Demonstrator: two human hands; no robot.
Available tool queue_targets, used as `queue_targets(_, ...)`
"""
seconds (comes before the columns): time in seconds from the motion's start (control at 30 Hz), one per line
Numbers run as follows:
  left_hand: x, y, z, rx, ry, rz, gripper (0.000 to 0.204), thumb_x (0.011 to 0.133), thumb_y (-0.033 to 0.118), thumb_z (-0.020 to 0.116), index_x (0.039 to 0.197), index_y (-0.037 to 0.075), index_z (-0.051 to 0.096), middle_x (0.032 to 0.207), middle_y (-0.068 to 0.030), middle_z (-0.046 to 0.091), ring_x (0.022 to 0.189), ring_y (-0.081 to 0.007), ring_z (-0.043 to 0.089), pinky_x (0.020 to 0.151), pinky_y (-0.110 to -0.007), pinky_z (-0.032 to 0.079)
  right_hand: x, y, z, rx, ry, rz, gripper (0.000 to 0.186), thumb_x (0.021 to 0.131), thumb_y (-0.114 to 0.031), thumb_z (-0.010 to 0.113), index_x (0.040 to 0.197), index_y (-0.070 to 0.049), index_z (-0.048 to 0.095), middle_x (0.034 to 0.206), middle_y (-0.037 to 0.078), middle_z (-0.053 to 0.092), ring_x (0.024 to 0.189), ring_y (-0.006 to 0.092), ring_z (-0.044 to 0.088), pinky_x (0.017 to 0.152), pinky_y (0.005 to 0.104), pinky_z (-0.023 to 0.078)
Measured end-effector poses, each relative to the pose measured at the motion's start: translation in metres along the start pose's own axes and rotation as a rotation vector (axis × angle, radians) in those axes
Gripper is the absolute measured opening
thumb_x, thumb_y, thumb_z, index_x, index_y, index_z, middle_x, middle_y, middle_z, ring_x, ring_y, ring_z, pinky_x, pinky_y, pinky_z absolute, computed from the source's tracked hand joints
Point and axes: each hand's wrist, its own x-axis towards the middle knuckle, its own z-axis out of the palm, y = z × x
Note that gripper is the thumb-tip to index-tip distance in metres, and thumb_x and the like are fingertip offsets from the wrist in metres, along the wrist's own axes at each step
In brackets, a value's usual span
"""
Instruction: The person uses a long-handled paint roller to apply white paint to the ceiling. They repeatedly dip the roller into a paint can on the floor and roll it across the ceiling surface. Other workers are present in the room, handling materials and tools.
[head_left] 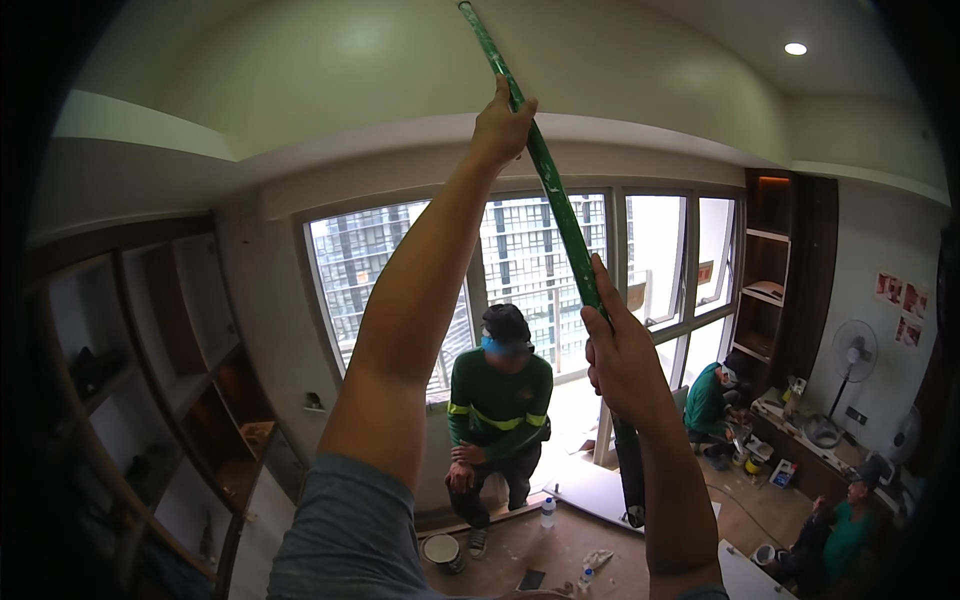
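Note:
A long green pole (pixel 556 200), spotted with white paint, slants up from the lower middle toward the ceiling. My left hand (pixel 504 124) is raised high and wrapped round its upper part. Lower down, my right hand (pixel 625 350) grips the same pole, fingers closed about it. The pole's top end lies near the upper edge of the view against the pale ceiling (pixel 640 60). Its dark lower end hangs beside my right forearm.
Ahead, a person in a green shirt (pixel 500 390) sits before the windows (pixel 545 235). Two more people are low at the right, near a standing fan (pixel 855 350). Shelves (pixel 190 380) line the left. A bucket (pixel 442 552) and water bottle (pixel 548 512) stand below.

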Motion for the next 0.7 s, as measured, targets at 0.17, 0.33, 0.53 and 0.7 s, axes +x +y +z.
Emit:
queue_targets(0.17,0.011,-0.004,-0.001,0.031,0.021,0.006,0.078,0.103,0.030,0.056,0.165,0.011,0.011,0.083,-0.0128,0.072,0.060,-0.0146,0.065,0.048,-0.029,0.048,0.003,-0.007,0.002,0.030,-0.023,0.064,0.058,0.109,-0.027,0.047,0.163,-0.026,0.027,0.082,0.019,0.066,0.064,0.0170,0.056,0.068,0.0392,0.050)
queue_targets(0.33,0.014,-0.009,0.003,-0.010,0.032,-0.050,0.077,0.104,0.028,0.054,0.165,0.012,0.011,0.089,-0.0143,0.072,0.063,-0.0163,0.067,0.051,-0.031,0.051,-0.005,0.011,0.005,0.006,-0.037,0.110,0.059,0.109,-0.027,0.046,0.164,-0.028,0.025,0.072,0.015,0.060,0.061,0.0158,0.053,0.064,0.0382,0.049)
queue_targets(0.53,0.001,-0.035,0.009,-0.089,0.060,-0.134,0.071,0.105,0.027,0.051,0.163,0.010,0.014,0.092,-0.0151,0.071,0.062,-0.0180,0.065,0.052,-0.033,0.052,-0.081,0.042,0.010,-0.057,-0.075,0.230,0.062,0.109,-0.026,0.047,0.165,-0.028,0.021,0.067,0.015,0.058,0.058,0.0220,0.056,0.064,0.0402,0.049)
queue_targets(0.7,-0.015,-0.065,0.014,-0.216,-0.006,-0.175,0.054,0.106,0.026,0.051,0.152,0.006,0.032,0.092,-0.0152,0.072,0.060,-0.0158,0.062,0.051,-0.033,0.052,-0.184,0.084,0.001,-0.121,-0.116,0.344,0.066,0.106,-0.023,0.051,0.164,-0.021,0.022,0.070,0.017,0.060,0.062,0.0308,0.064,0.064,0.0388,0.050)
